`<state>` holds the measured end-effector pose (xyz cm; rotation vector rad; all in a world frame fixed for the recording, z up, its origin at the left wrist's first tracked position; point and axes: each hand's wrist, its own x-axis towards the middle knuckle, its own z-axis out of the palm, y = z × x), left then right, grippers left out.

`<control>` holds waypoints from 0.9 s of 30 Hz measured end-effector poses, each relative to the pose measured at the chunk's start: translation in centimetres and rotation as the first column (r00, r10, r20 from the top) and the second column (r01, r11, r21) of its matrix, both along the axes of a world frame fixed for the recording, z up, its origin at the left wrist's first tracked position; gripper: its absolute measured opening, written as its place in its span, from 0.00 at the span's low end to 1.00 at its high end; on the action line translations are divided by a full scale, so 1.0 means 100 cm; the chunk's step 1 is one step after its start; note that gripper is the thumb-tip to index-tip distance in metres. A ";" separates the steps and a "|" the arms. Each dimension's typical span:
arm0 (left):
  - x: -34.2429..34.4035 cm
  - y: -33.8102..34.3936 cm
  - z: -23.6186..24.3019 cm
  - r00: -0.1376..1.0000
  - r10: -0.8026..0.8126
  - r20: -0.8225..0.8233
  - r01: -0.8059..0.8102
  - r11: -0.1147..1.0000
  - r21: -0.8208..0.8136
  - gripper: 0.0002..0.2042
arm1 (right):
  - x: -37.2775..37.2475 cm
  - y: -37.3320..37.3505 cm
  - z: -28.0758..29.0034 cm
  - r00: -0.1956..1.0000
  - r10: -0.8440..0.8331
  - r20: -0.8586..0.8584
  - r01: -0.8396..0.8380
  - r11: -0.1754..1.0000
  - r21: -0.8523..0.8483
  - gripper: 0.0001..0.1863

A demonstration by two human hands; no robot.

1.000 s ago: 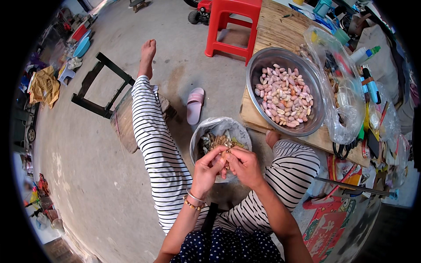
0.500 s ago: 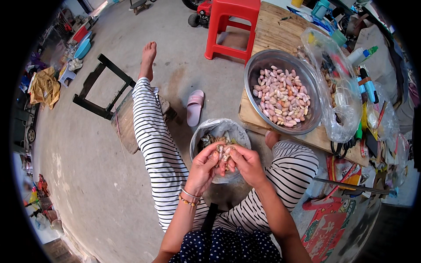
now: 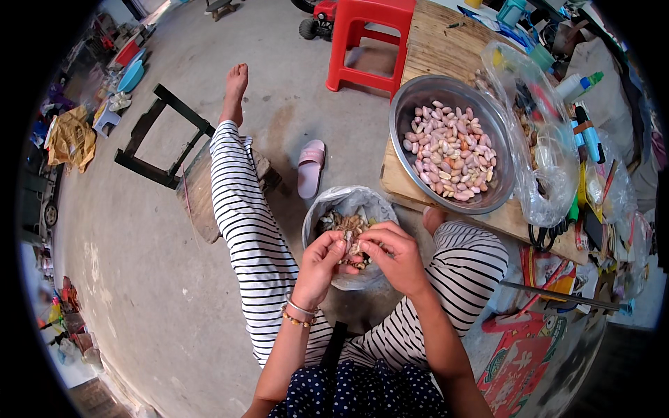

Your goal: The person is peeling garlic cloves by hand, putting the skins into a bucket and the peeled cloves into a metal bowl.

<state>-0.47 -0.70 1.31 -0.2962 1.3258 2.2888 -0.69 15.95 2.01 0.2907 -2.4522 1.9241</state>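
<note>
L hand & R hand meet over the lined bin, thumbs + index fingers nearly closed, pinching a peanut btwn the tips. Peanut's at approx 3 o'clock of L fingertips, 9 o'clock of R ones; too small to tell how much each holds. Shells lie in bin below. Metal bowl w/ shelled nuts sits on table, btwn 1 & 2 o'clock; slipper at 11.
</note>
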 end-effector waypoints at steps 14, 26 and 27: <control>0.000 -0.001 -0.005 0.998 0.018 0.054 -0.030 0.972 0.233 0.07 | 0.005 -0.005 0.005 0.929 0.114 0.351 0.068 0.882 -0.467 0.07; 0.005 0.003 -0.018 0.986 0.029 0.162 -0.085 0.933 0.350 0.07 | 0.004 -0.019 0.001 0.996 0.050 -0.070 -0.044 0.995 0.084 0.12; 0.005 0.003 -0.020 0.987 0.025 0.156 -0.080 0.930 0.359 0.08 | 0.004 -0.018 0.004 0.997 0.064 -0.039 -0.061 0.995 0.078 0.13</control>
